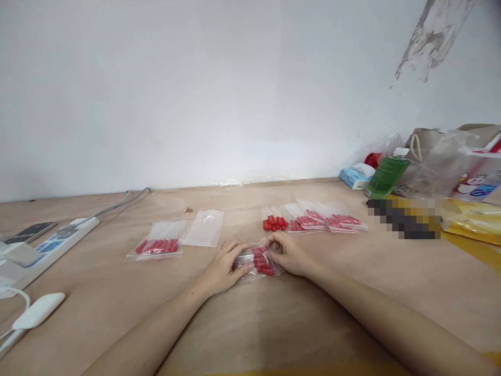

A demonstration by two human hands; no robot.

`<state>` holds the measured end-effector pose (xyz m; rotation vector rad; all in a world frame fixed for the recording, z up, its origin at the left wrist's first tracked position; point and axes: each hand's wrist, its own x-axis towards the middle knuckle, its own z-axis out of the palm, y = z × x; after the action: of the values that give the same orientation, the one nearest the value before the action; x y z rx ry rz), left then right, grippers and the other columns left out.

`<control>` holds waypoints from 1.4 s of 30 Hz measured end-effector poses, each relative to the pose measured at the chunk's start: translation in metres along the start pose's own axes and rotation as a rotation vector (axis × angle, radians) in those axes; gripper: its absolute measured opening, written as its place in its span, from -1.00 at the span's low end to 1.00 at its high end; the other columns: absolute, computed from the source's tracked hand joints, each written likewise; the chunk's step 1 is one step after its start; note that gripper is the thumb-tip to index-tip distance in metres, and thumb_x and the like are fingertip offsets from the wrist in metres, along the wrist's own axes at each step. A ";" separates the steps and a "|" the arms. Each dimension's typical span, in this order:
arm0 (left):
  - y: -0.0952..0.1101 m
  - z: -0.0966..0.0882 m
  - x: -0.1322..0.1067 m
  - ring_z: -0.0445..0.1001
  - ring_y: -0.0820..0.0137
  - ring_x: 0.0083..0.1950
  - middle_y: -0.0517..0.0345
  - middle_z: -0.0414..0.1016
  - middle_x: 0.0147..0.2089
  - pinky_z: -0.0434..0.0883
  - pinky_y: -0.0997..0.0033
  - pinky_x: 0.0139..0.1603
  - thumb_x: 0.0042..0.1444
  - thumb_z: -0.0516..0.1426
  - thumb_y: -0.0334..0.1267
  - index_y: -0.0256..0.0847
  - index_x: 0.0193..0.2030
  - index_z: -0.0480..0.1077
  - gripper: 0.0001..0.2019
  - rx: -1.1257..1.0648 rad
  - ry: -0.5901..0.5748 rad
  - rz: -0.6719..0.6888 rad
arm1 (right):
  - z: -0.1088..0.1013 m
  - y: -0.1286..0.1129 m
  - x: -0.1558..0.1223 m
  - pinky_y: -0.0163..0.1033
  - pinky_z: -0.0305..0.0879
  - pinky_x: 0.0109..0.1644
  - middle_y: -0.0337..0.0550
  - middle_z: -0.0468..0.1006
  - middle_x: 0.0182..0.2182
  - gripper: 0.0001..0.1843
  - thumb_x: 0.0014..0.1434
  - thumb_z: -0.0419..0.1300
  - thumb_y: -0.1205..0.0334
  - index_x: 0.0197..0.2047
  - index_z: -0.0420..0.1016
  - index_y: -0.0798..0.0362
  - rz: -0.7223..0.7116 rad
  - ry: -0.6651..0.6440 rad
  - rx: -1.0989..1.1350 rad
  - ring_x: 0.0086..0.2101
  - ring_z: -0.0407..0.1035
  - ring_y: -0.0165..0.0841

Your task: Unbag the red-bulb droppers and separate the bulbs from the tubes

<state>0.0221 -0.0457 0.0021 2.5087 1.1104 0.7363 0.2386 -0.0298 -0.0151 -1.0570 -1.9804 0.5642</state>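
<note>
A small clear zip bag with several red-tipped pieces inside lies on the wooden table in front of me. My left hand presses on the bag's left end with curled fingers. Its right end is pinched by my right hand. A filled bag and an empty clear bag lie to the left. Loose red-tipped pieces and a row of filled bags lie just behind my right hand.
A white power strip with cables and a phone sit at the left edge, with a white charger nearer me. At the back right stand a green bottle, a tissue pack and plastic bags.
</note>
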 end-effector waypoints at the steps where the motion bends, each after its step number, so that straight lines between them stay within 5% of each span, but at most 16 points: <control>1: 0.000 0.000 0.000 0.26 0.26 0.05 0.03 0.31 0.00 0.24 0.21 0.08 0.11 0.06 -0.11 -0.11 0.09 0.23 -0.60 -0.003 0.008 0.010 | 0.001 0.000 0.000 -0.35 0.17 -0.38 -0.22 0.44 -0.43 -0.90 -0.03 0.15 0.38 -0.35 0.39 0.11 0.016 0.000 0.011 -0.45 0.25 -0.46; 6: -0.002 0.002 0.001 0.28 0.27 0.06 0.03 0.33 0.03 0.09 0.10 0.20 0.12 0.06 -0.15 -0.11 0.07 0.23 -0.63 -0.021 0.027 0.038 | 0.001 0.000 0.001 -0.38 0.14 -0.46 -0.28 0.40 -0.57 -0.89 0.04 0.06 0.38 -0.40 0.40 0.11 0.053 -0.137 0.074 -0.55 0.23 -0.49; 13: -0.002 0.002 0.000 0.30 0.28 0.02 0.04 0.33 -0.01 0.28 0.24 0.04 0.12 0.06 -0.14 -0.11 0.07 0.24 -0.64 -0.110 0.016 -0.003 | 0.006 0.006 -0.002 -0.33 0.24 -0.37 -0.21 0.44 -0.45 -0.90 -0.02 0.09 0.40 -0.37 0.37 0.10 0.025 -0.019 0.116 -0.43 0.30 -0.44; 17: -0.005 0.001 0.002 0.29 0.28 0.02 0.05 0.33 -0.02 0.27 0.23 0.05 0.12 0.06 -0.14 -0.11 0.05 0.26 -0.65 -0.093 0.013 -0.002 | 0.004 0.008 0.002 -0.32 0.27 -0.36 -0.22 0.45 -0.46 -0.92 0.00 0.11 0.35 -0.36 0.37 0.11 0.111 -0.083 0.291 -0.45 0.33 -0.45; 26: -0.015 -0.004 0.001 0.33 0.29 -0.01 0.03 0.34 -0.02 0.30 0.23 0.01 0.11 0.06 -0.11 -0.14 0.03 0.27 -0.65 -0.083 0.018 -0.055 | -0.032 0.009 0.012 -0.29 0.37 -0.40 -0.27 0.47 -0.55 -0.65 -0.20 0.35 0.14 -0.35 0.37 0.09 0.552 -0.182 0.744 -0.52 0.40 -0.46; 30: -0.017 -0.005 0.000 0.33 0.29 -0.02 0.03 0.34 -0.01 0.30 0.22 0.02 0.11 0.06 -0.10 -0.14 0.04 0.27 -0.63 -0.105 0.000 -0.072 | -0.040 0.010 0.014 -0.31 0.38 -0.34 -0.23 0.51 -0.46 -0.65 -0.25 0.39 0.18 -0.37 0.41 0.10 0.572 -0.168 0.876 -0.48 0.40 -0.50; 36: -0.019 -0.002 0.000 0.35 0.29 0.01 0.04 0.35 0.01 0.32 0.27 0.01 0.10 0.07 -0.09 -0.12 0.02 0.29 -0.65 -0.100 0.010 -0.073 | -0.054 0.011 0.022 -0.38 0.33 -0.43 -0.20 0.53 -0.48 -0.70 -0.16 0.35 0.15 -0.37 0.45 0.12 0.558 -0.163 0.775 -0.55 0.37 -0.53; 42: -0.019 -0.001 0.000 0.36 0.31 0.01 0.06 0.37 0.01 0.32 0.27 0.01 0.09 0.08 -0.11 -0.13 0.02 0.29 -0.65 -0.098 0.007 -0.082 | -0.091 0.018 0.030 -0.38 0.34 -0.44 -0.20 0.54 -0.49 -0.73 -0.16 0.35 0.14 -0.39 0.46 0.09 0.532 0.039 0.734 -0.56 0.36 -0.52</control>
<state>0.0101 -0.0327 -0.0059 2.3672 1.1434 0.7579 0.3115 0.0068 0.0384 -1.0773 -1.2509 1.4082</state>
